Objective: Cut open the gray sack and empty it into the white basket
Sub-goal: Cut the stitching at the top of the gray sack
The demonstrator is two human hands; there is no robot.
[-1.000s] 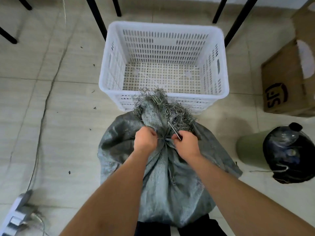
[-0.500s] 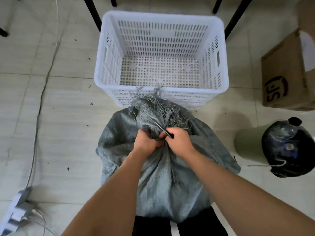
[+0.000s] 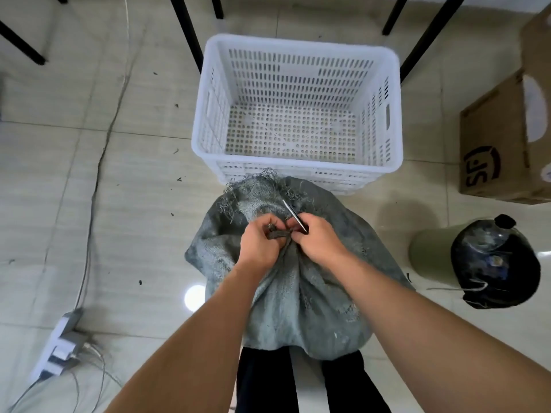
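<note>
Together, both hands' fingers (image 3: 277,226) pinch sack (image 3: 301,296) tie.

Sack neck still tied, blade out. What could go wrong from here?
1. The right hand holds the blade right beside the left hand, which pinches the tie; a slip could likely nick those fingers.
2. The gray sack stands outside the white basket, its frayed neck just at the near rim; once cut, contents may spill on the floor.
</note>
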